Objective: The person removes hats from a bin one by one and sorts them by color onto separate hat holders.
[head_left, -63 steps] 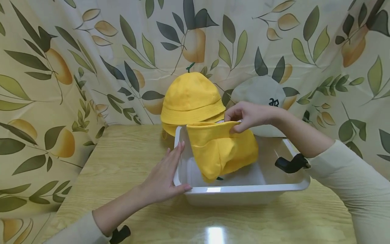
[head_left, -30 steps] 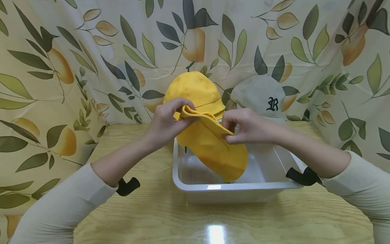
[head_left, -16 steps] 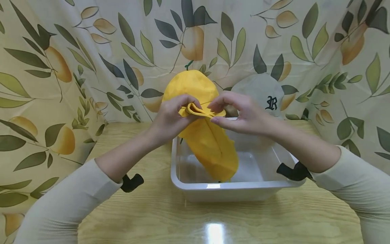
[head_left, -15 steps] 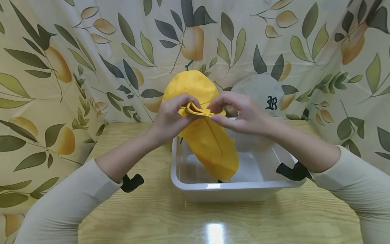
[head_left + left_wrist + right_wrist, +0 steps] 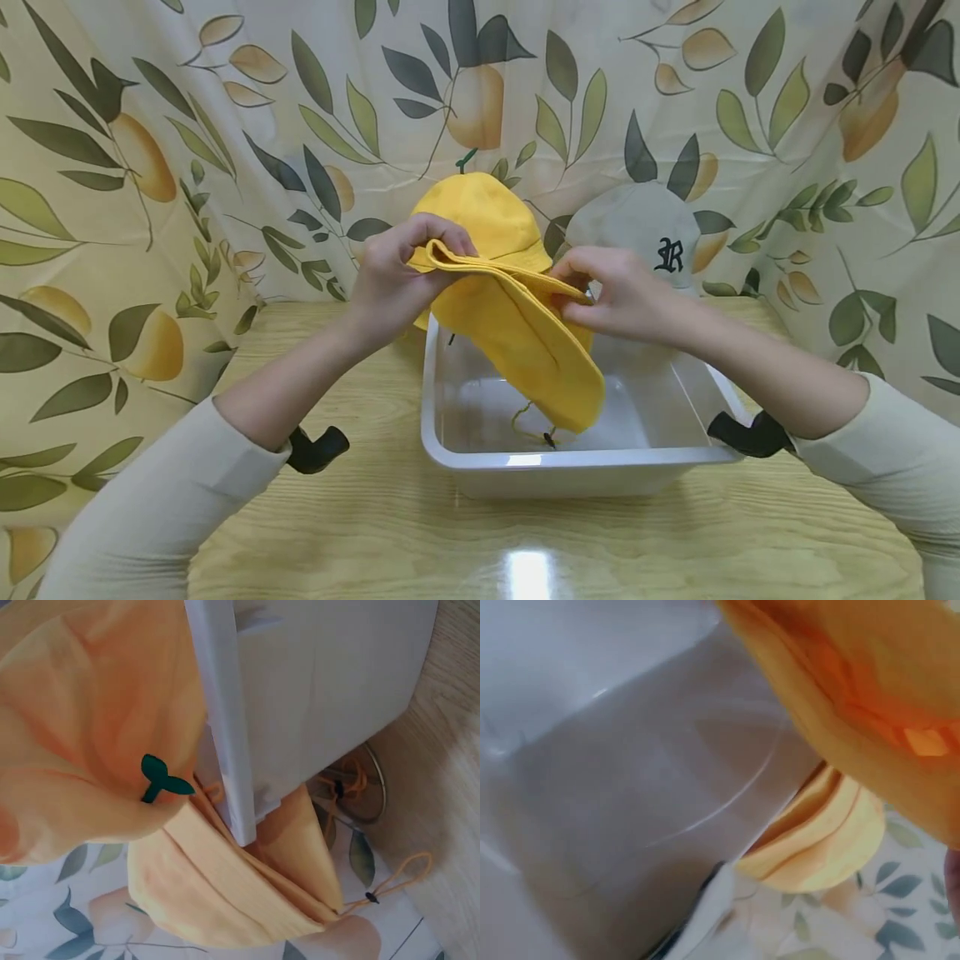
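Note:
A yellow bucket hat (image 5: pixel 517 350) hangs folded between both hands, over a white plastic bin (image 5: pixel 600 457). My left hand (image 5: pixel 401 279) pinches its brim at the left end. At the other end my right hand (image 5: pixel 622 293) grips the brim edge between thumb and fingers. A thin yellow cord with a dark toggle (image 5: pixel 550 438) dangles beneath the hat into the bin. In the left wrist view a green sprout (image 5: pixel 159 780) sticks out from the held hat's crown. The right wrist view shows the hat's brim (image 5: pixel 817 739) and part of its inside.
Behind the bin stands a second yellow bucket hat (image 5: pixel 480 212) with a green sprout on top. To its right is a grey cap (image 5: pixel 633 233) with a black embroidered letter. A leaf-patterned curtain (image 5: pixel 315 200) backs the wooden table (image 5: pixel 360 517).
My left hand has gone from the bin's rim to the hat's brim, and the hat has lifted. Both hands drew together along the brim, then moved apart again.

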{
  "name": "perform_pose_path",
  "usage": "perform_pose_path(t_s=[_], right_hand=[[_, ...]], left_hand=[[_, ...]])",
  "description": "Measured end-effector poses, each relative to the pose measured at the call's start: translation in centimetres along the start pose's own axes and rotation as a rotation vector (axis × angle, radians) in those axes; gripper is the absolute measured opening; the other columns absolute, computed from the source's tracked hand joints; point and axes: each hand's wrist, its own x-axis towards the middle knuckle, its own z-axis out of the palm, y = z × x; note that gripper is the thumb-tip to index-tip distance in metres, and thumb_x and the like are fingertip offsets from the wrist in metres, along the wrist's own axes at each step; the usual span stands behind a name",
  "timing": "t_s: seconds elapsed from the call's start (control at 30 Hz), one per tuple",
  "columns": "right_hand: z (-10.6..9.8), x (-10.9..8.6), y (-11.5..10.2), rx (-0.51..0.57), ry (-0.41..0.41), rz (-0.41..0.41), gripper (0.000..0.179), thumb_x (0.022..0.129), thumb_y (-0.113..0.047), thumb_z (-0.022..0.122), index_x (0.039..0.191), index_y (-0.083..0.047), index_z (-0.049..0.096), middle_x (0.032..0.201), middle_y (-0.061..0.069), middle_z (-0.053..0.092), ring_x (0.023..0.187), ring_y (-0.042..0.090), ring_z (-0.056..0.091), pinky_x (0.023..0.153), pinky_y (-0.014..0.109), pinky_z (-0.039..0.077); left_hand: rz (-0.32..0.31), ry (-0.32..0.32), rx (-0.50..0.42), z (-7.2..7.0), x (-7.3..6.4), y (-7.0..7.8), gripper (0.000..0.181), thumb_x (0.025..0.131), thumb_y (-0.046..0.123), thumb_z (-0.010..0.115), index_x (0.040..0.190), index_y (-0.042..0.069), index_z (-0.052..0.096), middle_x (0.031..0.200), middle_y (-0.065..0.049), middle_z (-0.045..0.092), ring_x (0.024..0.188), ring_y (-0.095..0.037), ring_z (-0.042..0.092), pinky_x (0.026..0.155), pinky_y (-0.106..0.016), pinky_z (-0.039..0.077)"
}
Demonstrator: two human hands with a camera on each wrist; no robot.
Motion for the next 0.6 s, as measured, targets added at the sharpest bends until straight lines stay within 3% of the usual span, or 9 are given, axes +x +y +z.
perform_pose_path(t_s=[0.17, 0.23, 0.43, 0.6], right_hand=[[-1.2, -1.2, 0.8, -0.086, -0.097, 0.163, 0.021, 0.068, 0.009, 0.069, 0.078, -0.008, 0.062, 0.071, -0.004, 0.062, 0.064, 0.007, 0.056, 0.059, 0.018, 0.049], [-1.6, -1.5, 1.0, -0.114, -0.100, 0.196, 0.019, 0.070, 0.008, 0.069, 0.078, -0.008, 0.063, 0.072, -0.004, 0.063, 0.064, 0.009, 0.058, 0.059, 0.019, 0.050], [-2.7, -1.5, 0.7, -0.117, 0.100, 0.199, 0.017, 0.072, 0.012, 0.067, 0.082, 0.000, 0.060, 0.074, 0.004, 0.062, 0.067, 0.000, 0.052, 0.065, 0.004, 0.043], [-3.7, -0.8, -0.2, -0.085, 0.261, 0.192, 0.014, 0.073, 0.014, 0.064, 0.085, 0.009, 0.059, 0.077, 0.007, 0.061, 0.067, -0.008, 0.050, 0.064, 0.003, 0.043]], left_hand=[[-0.028, 0.037, -0.039, -0.8, -0.5, 0.1, 0.020, 0.071, -0.020, 0.069, 0.076, -0.009, 0.053, 0.080, -0.022, 0.065, 0.084, -0.010, 0.061, 0.081, -0.026, 0.053], [-0.066, 0.051, -0.064, -1.1, -0.8, 0.1, 0.021, 0.071, -0.022, 0.068, 0.076, -0.011, 0.052, 0.081, -0.018, 0.065, 0.084, -0.010, 0.061, 0.081, -0.026, 0.053], [-0.265, 0.123, -0.145, -2.0, -2.0, -0.2, 0.022, 0.071, -0.024, 0.066, 0.085, -0.015, 0.052, 0.089, 0.012, 0.065, 0.089, -0.012, 0.062, 0.082, -0.022, 0.053], [-0.470, 0.151, -0.134, -2.4, -3.1, -0.8, 0.036, 0.074, -0.020, 0.065, 0.108, -0.014, 0.053, 0.103, 0.004, 0.060, 0.093, -0.014, 0.060, 0.081, -0.022, 0.053]])
